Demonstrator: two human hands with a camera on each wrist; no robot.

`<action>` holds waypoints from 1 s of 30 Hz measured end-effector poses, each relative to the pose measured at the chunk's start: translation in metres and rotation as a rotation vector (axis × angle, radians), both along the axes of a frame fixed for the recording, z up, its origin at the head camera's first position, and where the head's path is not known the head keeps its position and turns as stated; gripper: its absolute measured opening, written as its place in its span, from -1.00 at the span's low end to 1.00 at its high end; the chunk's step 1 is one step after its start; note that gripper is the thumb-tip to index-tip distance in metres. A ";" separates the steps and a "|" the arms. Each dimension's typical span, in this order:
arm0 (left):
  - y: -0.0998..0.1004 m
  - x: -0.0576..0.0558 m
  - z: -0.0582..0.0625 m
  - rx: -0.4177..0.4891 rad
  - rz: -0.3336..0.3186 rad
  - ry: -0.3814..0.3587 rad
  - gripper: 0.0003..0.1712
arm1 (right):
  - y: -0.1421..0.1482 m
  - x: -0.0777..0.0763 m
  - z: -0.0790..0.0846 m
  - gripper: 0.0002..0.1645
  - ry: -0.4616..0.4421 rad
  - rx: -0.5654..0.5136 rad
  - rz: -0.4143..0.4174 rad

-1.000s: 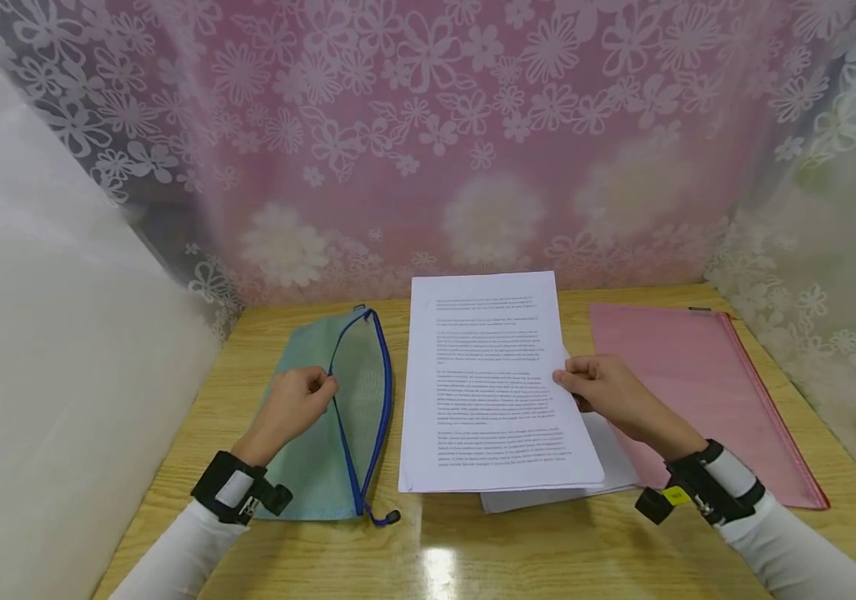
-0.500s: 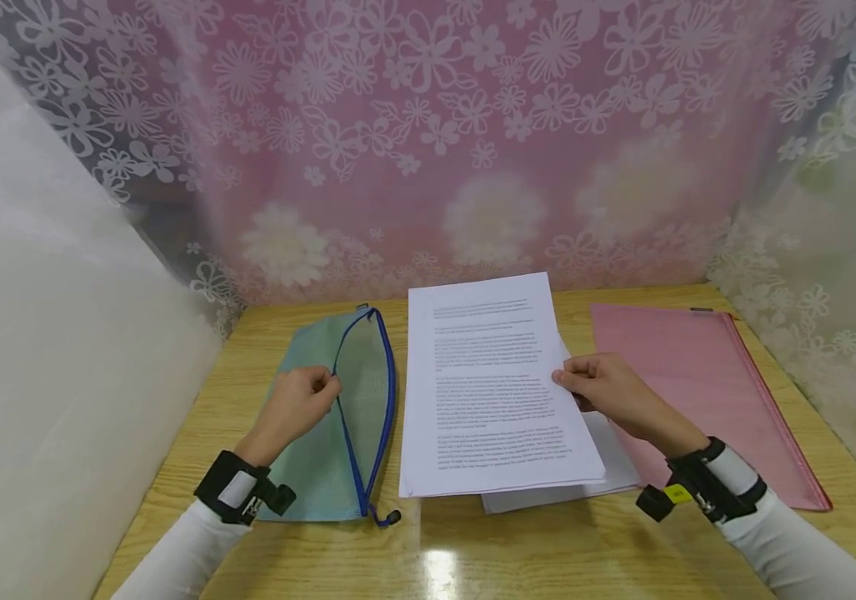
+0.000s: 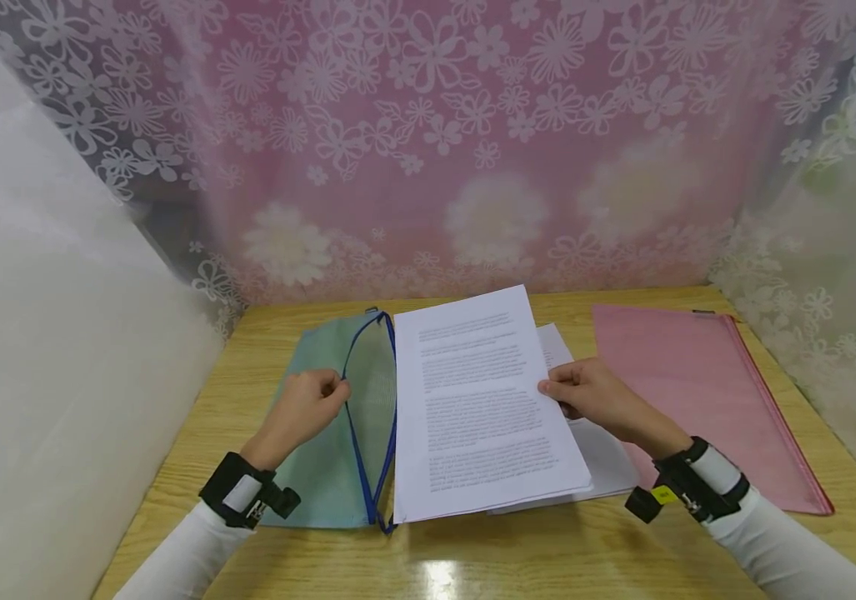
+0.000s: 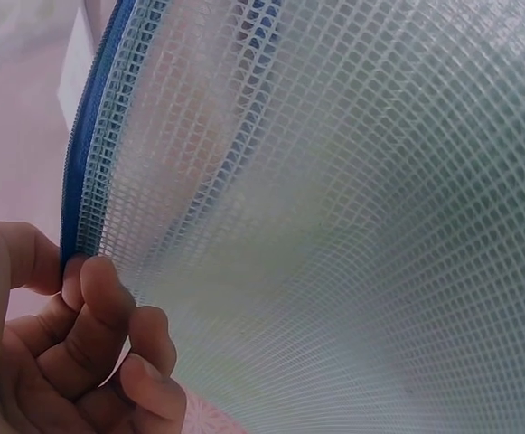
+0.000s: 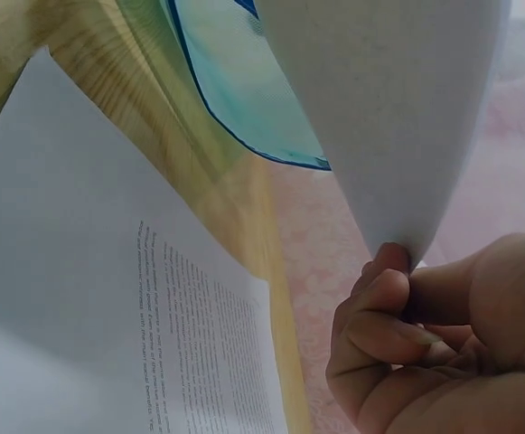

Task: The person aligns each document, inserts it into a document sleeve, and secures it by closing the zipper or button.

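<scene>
My left hand [image 3: 307, 408] pinches the blue-zippered upper edge of a green mesh zipper pouch [image 3: 318, 483], holding its mouth apart. In the left wrist view the thumb and fingers grip the zipper tape [image 4: 86, 172], with the mesh [image 4: 334, 235] spreading to the right. A printed paper sheaf [image 3: 483, 408] hangs tilted from my right hand [image 3: 600, 396], which pinches its right edge. The sheaf's left edge is at the pouch's opening and covers part of the blue rim; whether it is inside cannot be told. The right wrist view shows the sheaf's blank back [image 5: 389, 108].
More printed paper [image 3: 608, 458] lies on the wooden table [image 3: 307, 567] beneath the held sheaf. A pink zipper pouch [image 3: 705, 400] lies flat at the right, partly behind the right hand. A flowered curtain [image 3: 473, 150] rises along the table's back edge.
The right hand has carried the sheaf left and slightly down, tilting it, up to the green pouch's mouth. The left hand has shifted a little right, still pinching the zipper edge.
</scene>
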State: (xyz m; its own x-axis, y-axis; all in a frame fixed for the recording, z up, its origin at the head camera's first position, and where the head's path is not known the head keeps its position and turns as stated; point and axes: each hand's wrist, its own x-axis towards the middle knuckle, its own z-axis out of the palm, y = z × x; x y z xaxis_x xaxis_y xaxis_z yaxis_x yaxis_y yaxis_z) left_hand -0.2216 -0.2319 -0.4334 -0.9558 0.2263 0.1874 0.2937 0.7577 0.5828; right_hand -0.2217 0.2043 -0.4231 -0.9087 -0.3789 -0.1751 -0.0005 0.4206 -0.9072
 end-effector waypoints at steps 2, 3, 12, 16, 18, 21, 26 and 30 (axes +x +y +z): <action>0.000 0.000 -0.001 -0.010 -0.001 0.007 -0.55 | -0.001 0.000 -0.001 -0.67 0.002 0.003 0.012; 0.001 0.000 -0.001 -0.014 -0.004 0.012 -0.54 | -0.002 -0.001 -0.001 -0.66 0.002 -0.001 0.017; 0.004 0.003 0.001 -0.027 -0.035 0.039 -0.51 | -0.007 -0.003 -0.003 -0.67 0.016 0.013 0.026; 0.006 0.003 0.003 -0.024 -0.043 0.026 -0.51 | -0.012 -0.004 -0.004 -0.68 0.025 0.021 0.020; 0.008 0.003 0.004 -0.023 -0.043 0.018 -0.51 | -0.014 -0.004 -0.004 -0.69 0.032 0.024 0.015; 0.009 0.003 0.005 -0.023 -0.049 0.015 -0.52 | -0.016 -0.005 -0.005 -0.71 0.051 0.032 0.007; 0.011 0.003 0.004 -0.026 -0.052 0.004 -0.52 | -0.021 -0.006 -0.009 -0.73 0.102 0.074 -0.011; 0.013 0.004 0.004 -0.034 -0.050 -0.007 -0.52 | -0.023 -0.005 -0.008 -0.71 0.116 0.081 -0.012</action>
State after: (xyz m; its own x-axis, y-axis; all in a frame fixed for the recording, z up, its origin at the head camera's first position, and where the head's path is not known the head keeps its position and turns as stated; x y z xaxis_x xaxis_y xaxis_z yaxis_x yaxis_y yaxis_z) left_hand -0.2179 -0.2187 -0.4291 -0.9444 0.2800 0.1725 0.3278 0.7613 0.5594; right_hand -0.2267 0.1809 -0.4311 -0.9289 -0.3570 -0.0983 -0.0979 0.4928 -0.8646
